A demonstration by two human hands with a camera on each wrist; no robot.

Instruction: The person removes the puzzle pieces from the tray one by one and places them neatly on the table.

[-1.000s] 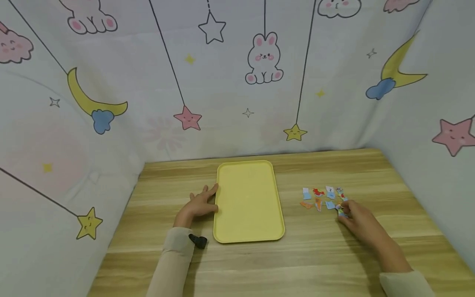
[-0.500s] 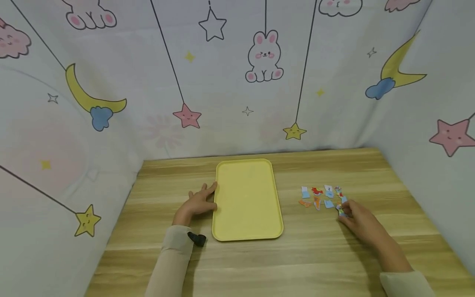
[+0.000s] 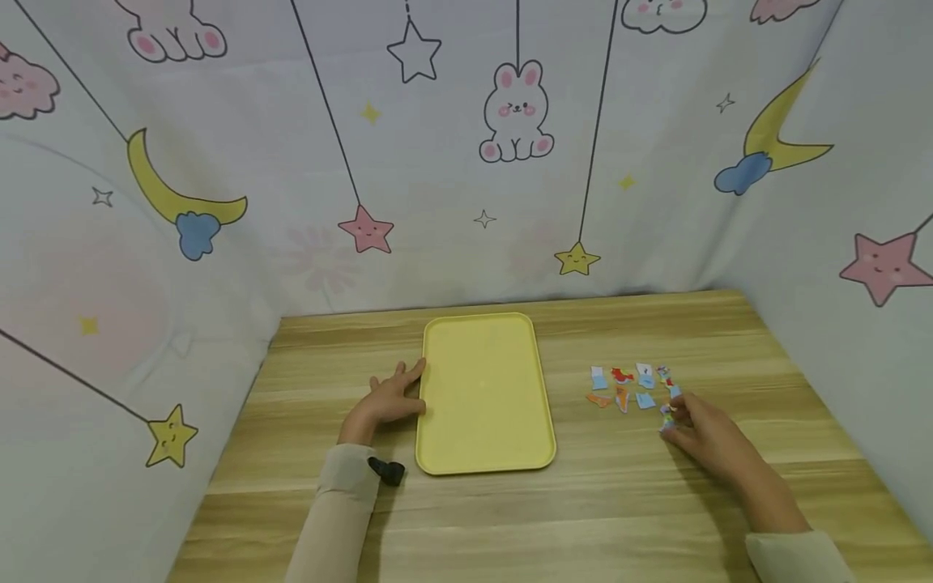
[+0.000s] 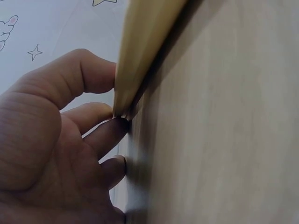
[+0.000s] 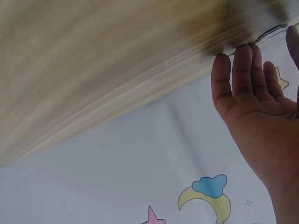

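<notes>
My left hand (image 3: 385, 406) rests on the table with fingers spread. Its thumb and a fingertip touch the left rim of a yellow tray (image 3: 484, 389); in the left wrist view the hand (image 4: 70, 135) meets the tray's side (image 4: 135, 56). To the tray's right, my right hand (image 3: 707, 433) holds a small colourful puzzle piece (image 3: 666, 417) at the tabletop between thumb and fingers. Only a thin edge shows by the right hand (image 5: 257, 102) in the right wrist view. More pieces lie close by: a red one (image 3: 622, 375), an orange one (image 3: 622, 399) and a blue one (image 3: 645, 401).
Several other flat pieces, including a white-and-blue one (image 3: 598, 378), lie in two rough rows on the wooden table (image 3: 554, 518). A black object (image 3: 387, 470) sits at the left cuff. A printed curtain (image 3: 437, 178) hangs behind and beside the table.
The piece at my right fingertips has shifted slightly toward me. My left hand stays at the tray's edge, and the tray has not moved on the table.
</notes>
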